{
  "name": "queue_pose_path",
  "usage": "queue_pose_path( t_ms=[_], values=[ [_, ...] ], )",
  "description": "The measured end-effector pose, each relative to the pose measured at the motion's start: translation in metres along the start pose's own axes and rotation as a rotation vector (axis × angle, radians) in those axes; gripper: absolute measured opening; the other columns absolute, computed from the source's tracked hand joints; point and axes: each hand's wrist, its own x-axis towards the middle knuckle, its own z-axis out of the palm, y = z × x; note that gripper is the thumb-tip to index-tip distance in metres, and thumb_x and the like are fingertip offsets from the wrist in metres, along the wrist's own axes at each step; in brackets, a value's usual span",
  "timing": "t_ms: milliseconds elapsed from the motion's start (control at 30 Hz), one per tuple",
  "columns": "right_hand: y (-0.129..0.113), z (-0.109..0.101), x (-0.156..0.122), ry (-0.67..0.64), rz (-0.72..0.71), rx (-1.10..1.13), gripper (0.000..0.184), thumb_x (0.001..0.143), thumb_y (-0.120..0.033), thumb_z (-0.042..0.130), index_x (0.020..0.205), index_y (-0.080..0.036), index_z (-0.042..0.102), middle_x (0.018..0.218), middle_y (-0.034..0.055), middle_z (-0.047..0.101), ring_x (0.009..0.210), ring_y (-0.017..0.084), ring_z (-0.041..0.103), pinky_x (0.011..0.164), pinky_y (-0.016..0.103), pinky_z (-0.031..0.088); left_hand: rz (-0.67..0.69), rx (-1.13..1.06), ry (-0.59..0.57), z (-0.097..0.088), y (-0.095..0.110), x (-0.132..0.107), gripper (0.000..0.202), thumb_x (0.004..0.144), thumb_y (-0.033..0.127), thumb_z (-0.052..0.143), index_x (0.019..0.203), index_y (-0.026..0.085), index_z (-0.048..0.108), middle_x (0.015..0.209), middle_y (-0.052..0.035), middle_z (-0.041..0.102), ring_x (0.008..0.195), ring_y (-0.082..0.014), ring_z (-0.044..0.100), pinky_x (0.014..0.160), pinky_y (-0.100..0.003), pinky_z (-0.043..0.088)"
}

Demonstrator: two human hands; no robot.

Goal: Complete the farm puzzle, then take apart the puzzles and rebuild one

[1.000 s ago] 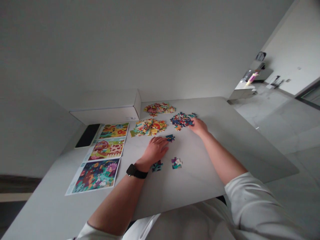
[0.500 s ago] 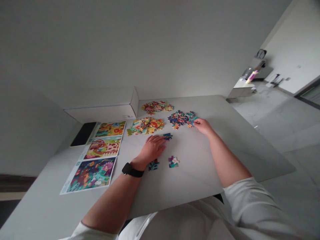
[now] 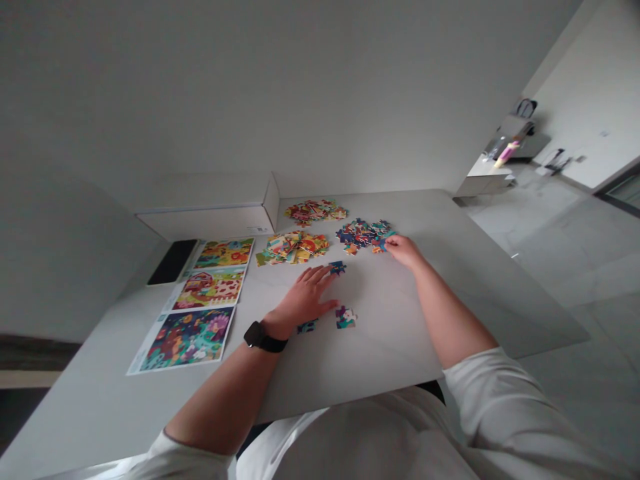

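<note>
My left hand (image 3: 310, 297), with a black watch on its wrist, lies over the table with fingers stretched out and thumb apart. Its fingertips reach a dark blue puzzle piece (image 3: 338, 267). Near the thumb tip is a purple and green puzzle piece (image 3: 346, 317) with a white animal on it. Another dark puzzle piece (image 3: 307, 327) shows partly from under the hand. My right hand (image 3: 404, 252) pinches a blue-teal puzzle piece (image 3: 384, 244) at the right edge of a heap of dark puzzle pieces (image 3: 360, 233); the fingers cover part of it.
Yellow-orange puzzle pieces (image 3: 295, 248) lie heaped left of the dark ones, and a red-green heap (image 3: 315, 211) sits behind. A picture sheet (image 3: 187, 339) with three printed scenes lies at left, beside a black phone (image 3: 173, 262). A white box (image 3: 215, 220) stands against the wall.
My left thumb has spread away from the fingers toward the piece with the white animal. My right hand stays at the edge of the dark heap, with little movement.
</note>
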Motion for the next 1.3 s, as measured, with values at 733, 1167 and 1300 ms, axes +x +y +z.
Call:
queue_pose_path(
  t_ms=[733,1167,1300],
  values=[
    [-0.004,-0.004,-0.006,0.118,0.091,-0.241,0.024,0.098,-0.027,0.063,0.110,-0.025,0.084,0.112,0.0089,0.083,0.102,0.027,0.075,0.091,0.035,0.055,-0.104,0.081,-0.192,-0.038,0.002,-0.028,0.059,0.081,0.060,0.088,0.125,0.026,0.071,0.122,-0.0115,0.073,0.107,-0.0326,0.073,0.092,-0.042,0.057],
    [-0.053,0.041,-0.032,-0.098,-0.499,-0.351,0.044,0.100,-0.010,0.056,0.134,-0.025,0.080,0.126,0.0134,0.068,0.122,0.029,0.063,0.115,0.043,0.048,-0.077,-0.001,-0.214,-0.043,0.025,-0.020,0.042,0.091,0.054,0.081,0.118,0.025,0.071,0.119,-0.0082,0.075,0.108,-0.0291,0.072,0.095,-0.041,0.056],
    [-0.048,0.046,-0.032,-0.089,-0.550,-0.323,0.044,0.098,-0.006,0.056,0.125,-0.028,0.085,0.121,0.0114,0.068,0.117,0.027,0.064,0.112,0.042,0.049,-0.053,0.033,0.006,-0.021,0.030,-0.006,0.066,0.096,0.056,0.076,0.149,0.022,0.060,0.157,-0.0176,0.058,0.146,-0.0370,0.053,0.123,-0.055,0.042]
  ],
)
